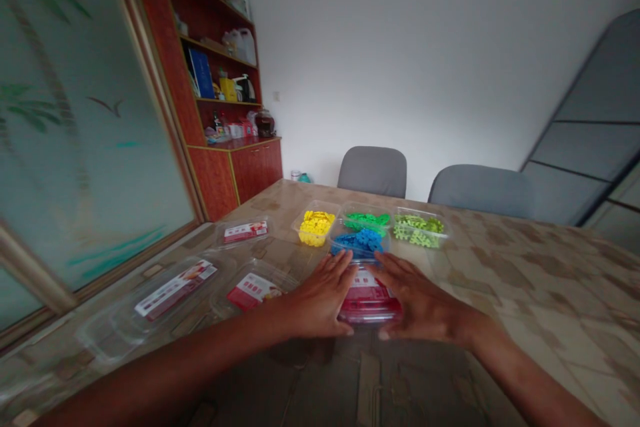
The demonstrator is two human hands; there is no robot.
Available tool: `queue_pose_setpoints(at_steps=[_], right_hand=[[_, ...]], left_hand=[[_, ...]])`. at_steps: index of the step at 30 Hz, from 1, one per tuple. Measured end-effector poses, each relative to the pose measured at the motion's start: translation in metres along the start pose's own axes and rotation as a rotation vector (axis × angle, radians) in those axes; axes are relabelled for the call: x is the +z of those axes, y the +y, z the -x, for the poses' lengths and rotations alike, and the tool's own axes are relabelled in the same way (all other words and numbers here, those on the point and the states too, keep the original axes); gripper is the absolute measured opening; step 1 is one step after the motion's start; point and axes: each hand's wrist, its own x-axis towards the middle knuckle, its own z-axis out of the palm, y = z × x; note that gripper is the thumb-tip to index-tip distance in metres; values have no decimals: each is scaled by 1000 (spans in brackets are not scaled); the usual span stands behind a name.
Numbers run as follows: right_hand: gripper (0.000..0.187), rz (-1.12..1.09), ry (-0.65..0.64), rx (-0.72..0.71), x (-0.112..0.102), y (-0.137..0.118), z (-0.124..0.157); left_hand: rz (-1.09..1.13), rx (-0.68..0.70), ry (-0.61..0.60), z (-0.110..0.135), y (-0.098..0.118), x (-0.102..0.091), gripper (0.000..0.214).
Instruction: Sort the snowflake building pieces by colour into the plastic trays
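Observation:
A clear plastic container (371, 307) with a red-and-white label and red contents sits on the table in front of me, its lid on top. My left hand (327, 297) curves around the left side, thumb low and near, fingers along the lid's far edge. On the right side, my right hand (423, 300) presses in the same way, so the container is held between both palms. Just beyond my fingertips stands a clear tub of blue plastic pieces (357, 241). Behind it are tubs of green pieces (367, 221), yellow pieces (316, 227) and lime-green snowflake-shaped pieces (419, 230).
Labelled clear lids lie on the left: a near lid (255, 288), a far lid (245, 231) and a long stack of lids (173, 290). Two grey chairs (373, 170) stand behind the patterned table (520, 287). A red shelf cabinet (210, 173) is beyond.

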Motion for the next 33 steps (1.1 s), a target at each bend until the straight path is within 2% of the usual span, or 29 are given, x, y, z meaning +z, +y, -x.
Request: queue_pose_setpoints(at_steps=[2, 6, 9, 15, 20, 22, 24, 27, 30, 33], right_hand=[[104, 56, 0, 27, 6, -4, -1], [89, 135, 85, 36, 19, -5, 1], [89, 155, 101, 35, 21, -5, 0], [88, 169, 120, 54, 16, -9, -1], [88, 161, 173, 63, 25, -10, 6], [86, 146, 190, 94, 28, -13, 11], [87, 124, 193, 126, 28, -18, 16], [90, 61, 177, 85, 25, -22, 24], [69, -7, 224, 18, 23, -23, 28], [46, 15, 357, 96, 29, -24, 27]], left_hand=[[5, 9, -5, 2, -2, 2, 105], [19, 41, 39, 4, -8, 5, 103], [38, 51, 38, 3, -6, 3, 103], [74, -66, 45, 2, 5, 1, 102], [174, -142, 136, 22, 3, 5, 102], [240, -129, 143, 32, 3, 4, 98], [319, -89, 163, 38, 4, 3, 82], [459, -55, 227, 40, 6, 7, 61], [690, -82, 247, 37, 6, 14, 59], [1009, -147, 201, 37, 8, 19, 59]])
